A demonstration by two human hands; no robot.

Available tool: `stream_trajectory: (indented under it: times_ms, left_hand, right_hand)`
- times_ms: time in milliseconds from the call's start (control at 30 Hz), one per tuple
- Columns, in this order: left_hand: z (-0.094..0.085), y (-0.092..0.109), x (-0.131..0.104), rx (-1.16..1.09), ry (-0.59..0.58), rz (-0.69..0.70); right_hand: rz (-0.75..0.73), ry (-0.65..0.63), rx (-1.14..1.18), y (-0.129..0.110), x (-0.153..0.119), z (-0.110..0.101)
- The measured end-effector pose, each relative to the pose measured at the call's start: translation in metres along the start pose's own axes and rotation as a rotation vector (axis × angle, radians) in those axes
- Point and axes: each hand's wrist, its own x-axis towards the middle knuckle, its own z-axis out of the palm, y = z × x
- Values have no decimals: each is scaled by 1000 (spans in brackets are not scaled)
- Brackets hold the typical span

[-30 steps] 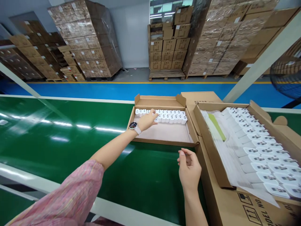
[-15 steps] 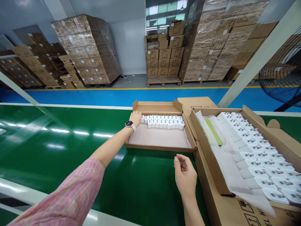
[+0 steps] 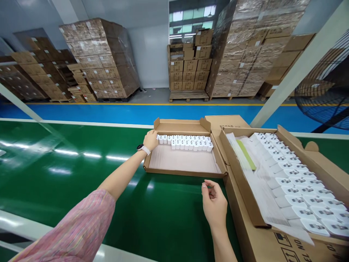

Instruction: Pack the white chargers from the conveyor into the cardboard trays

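Note:
My left hand (image 3: 151,139), with a watch (image 3: 140,147) on its wrist, is at the left rim of an open shallow cardboard box (image 3: 185,173), beside the left end of two rows of small white plugs (image 3: 191,142). Its fingertips are hidden, so its grip is unclear. White sheet lining (image 3: 185,158) shows in the front part of this box. My right hand (image 3: 214,200) hovers over the green surface in front of the box, fingers curled together; whatever they may hold is hidden.
A larger open carton (image 3: 242,185) at the right holds several rows of white plugs, foam sheets and a green strip (image 3: 246,154). It rests on closed cardboard. A fan (image 3: 327,83) and a slanted white post (image 3: 289,72) stand at the right.
My left hand has shifted left along the box, uncovering more plugs at the left end of the back row. My right hand is nearly unmoved.

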Motion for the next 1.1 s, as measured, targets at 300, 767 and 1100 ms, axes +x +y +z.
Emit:
stream_trajectory:
  times_ms: [300,767,1100]
  left_hand:
    - [-2,-35,-143,-376,75,-27]
    - [28,-14,-212,-770,108,-102]
    - [27,-10,-213,-753,105,-99]
  right_hand:
    - [64,-46,-78,16,2,3]
    - [27,-139,-220,37,2,9]
    - [3,-114,-290,44,5,-4]
